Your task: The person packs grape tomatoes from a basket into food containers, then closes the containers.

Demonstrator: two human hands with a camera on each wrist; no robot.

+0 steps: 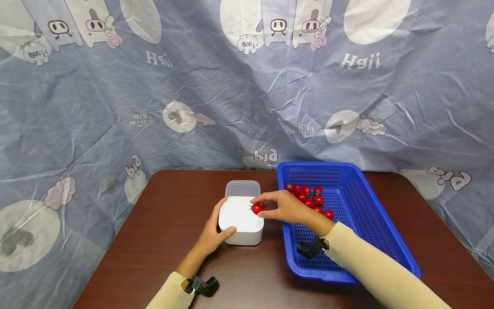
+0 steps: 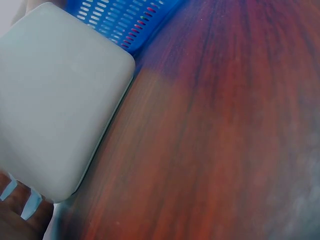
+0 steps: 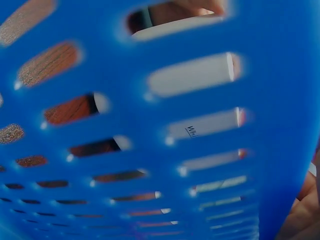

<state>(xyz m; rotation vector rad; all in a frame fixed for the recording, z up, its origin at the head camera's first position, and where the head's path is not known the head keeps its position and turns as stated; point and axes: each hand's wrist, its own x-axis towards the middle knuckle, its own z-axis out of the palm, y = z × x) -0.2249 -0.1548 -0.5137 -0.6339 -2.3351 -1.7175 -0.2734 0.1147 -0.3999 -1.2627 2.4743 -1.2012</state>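
A white square box (image 1: 240, 221) with rounded corners stands on the table, its pale side filling much of the left wrist view. My left hand (image 1: 213, 231) holds its left side, the thumb along the near edge and the fingers farther back. Over the right part of the box's white top, my right hand (image 1: 283, 207) pinches a red cherry tomato (image 1: 257, 209) with green sepals between thumb and fingers. Behind the box shows a translucent rounded-square piece (image 1: 242, 187), partly hidden by it. In the right wrist view, the basket's slotted wall hides most of the box.
A blue slotted basket (image 1: 380, 214) stands to the right under my right forearm. Several cherry tomatoes (image 1: 318, 200) lie in its far left part. The dark brown table (image 1: 170, 206) ends at a patterned grey-blue cloth (image 1: 231, 107) hanging behind.
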